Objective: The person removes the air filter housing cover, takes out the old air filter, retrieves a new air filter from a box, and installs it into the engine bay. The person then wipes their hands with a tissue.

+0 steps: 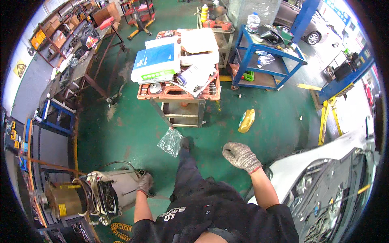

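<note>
My left hand [146,183], in a knitted work glove, is at the near end of a pale machine [126,182] with a metal cylinder [65,199]. A black fitting and a dark hose meet beside its fingers; whether they grip it I cannot tell. My right hand [242,156], gloved alike, hangs in the air over the green floor with its fingers loosely curled, and nothing shows in it. To its right is a white car's front fender [291,168] beside the exposed engine bay [322,197]. Ahead stands a tool cart [182,117], topped by an orange socket-set case [179,94] and boxes.
A clear plastic bag [170,142] lies by my foot. A gold oil jug [246,121] sits on the floor ahead. Beyond are a blue trolley [267,57] and a yellow stand [326,118]. An orange coiled hose [121,227] trails at lower left; a cluttered workbench [82,65] runs along the left.
</note>
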The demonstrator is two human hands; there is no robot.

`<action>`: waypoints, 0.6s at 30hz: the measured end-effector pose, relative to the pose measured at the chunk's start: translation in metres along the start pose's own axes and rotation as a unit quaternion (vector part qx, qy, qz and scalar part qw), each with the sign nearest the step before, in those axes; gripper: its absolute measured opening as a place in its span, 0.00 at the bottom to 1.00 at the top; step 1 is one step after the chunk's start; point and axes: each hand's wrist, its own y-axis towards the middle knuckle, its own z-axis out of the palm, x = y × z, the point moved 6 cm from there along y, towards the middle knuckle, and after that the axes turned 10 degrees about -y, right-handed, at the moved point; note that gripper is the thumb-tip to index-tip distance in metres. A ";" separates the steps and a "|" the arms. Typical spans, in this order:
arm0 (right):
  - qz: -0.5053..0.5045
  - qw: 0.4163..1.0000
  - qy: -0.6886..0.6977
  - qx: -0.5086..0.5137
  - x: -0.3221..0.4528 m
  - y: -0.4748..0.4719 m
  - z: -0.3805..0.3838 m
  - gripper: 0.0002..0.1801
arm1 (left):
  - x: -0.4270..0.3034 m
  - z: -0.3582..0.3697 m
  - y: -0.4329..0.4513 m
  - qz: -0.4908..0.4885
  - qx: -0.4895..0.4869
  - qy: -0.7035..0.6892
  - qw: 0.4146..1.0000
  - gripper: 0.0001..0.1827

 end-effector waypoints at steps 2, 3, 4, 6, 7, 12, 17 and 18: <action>-0.016 0.998 0.033 -0.041 -0.006 0.063 -0.005 0.12 | -0.083 0.009 0.038 0.060 0.008 -0.086 0.994 0.11; -0.035 0.996 0.041 -0.073 -0.007 0.097 -0.010 0.11 | -0.131 0.016 0.062 0.092 -0.019 -0.123 0.988 0.11; -0.035 0.995 0.053 -0.076 -0.009 0.133 -0.011 0.12 | -0.182 0.022 0.084 0.143 -0.058 -0.120 0.981 0.12; -0.040 0.986 0.114 -0.113 -0.005 0.210 -0.020 0.13 | -0.286 0.049 0.119 0.191 -0.075 -0.197 0.959 0.17; -0.025 0.981 0.150 -0.118 -0.004 0.243 -0.026 0.13 | -0.339 0.066 0.130 0.211 -0.035 -0.135 0.968 0.20; 0.128 0.903 0.403 -0.076 0.005 0.414 -0.039 0.30 | -0.527 0.181 0.168 0.198 0.119 -0.087 0.969 0.31; 0.169 0.933 0.316 -0.036 0.016 0.503 -0.024 0.57 | -0.552 0.256 0.212 0.051 0.302 -0.128 0.943 0.32; 0.194 0.932 0.305 -0.013 0.014 0.511 -0.018 0.63 | -0.547 0.258 0.219 0.029 0.306 -0.162 0.938 0.33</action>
